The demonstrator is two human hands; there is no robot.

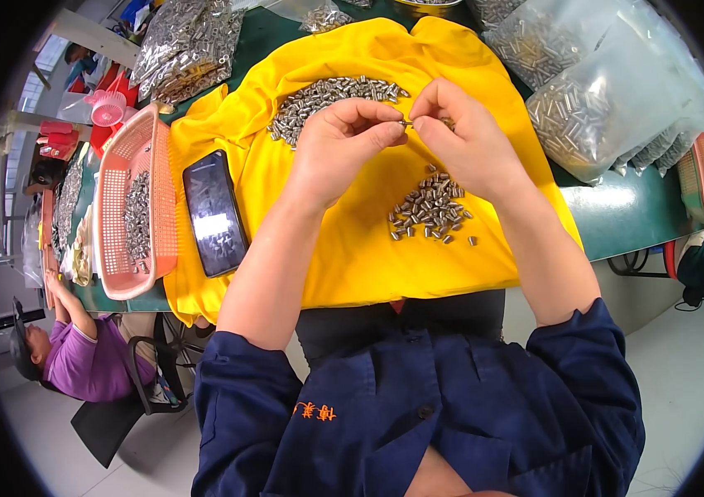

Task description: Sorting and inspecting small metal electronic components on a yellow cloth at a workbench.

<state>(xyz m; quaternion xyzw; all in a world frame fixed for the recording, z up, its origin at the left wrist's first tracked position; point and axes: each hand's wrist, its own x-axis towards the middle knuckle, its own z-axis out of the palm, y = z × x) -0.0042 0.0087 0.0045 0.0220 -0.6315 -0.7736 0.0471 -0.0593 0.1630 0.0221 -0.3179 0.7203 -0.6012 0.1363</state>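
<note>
My left hand [339, 145] and my right hand [468, 141] meet above a yellow cloth [343, 265], thumbs and forefingers pinched. Between the fingertips is a small metal part [406, 123], mostly covered; whether it is one piece or two joined I cannot tell. A bit of metal also shows beside my right fingers. Beyond my left hand lies a wide heap of small silvery metal cylinders [319, 98]. Closer to me, below my right wrist, a smaller pile of similar short cylinders [433, 207] is spread on the cloth.
Left on the cloth lies a black phone [214, 214], beside a pink basket [171, 240] holding metal parts. Clear bags of metal parts [189, 50] stand at the back left, with more bags [575, 116] at the right. A person in purple [95, 356] sits at far left.
</note>
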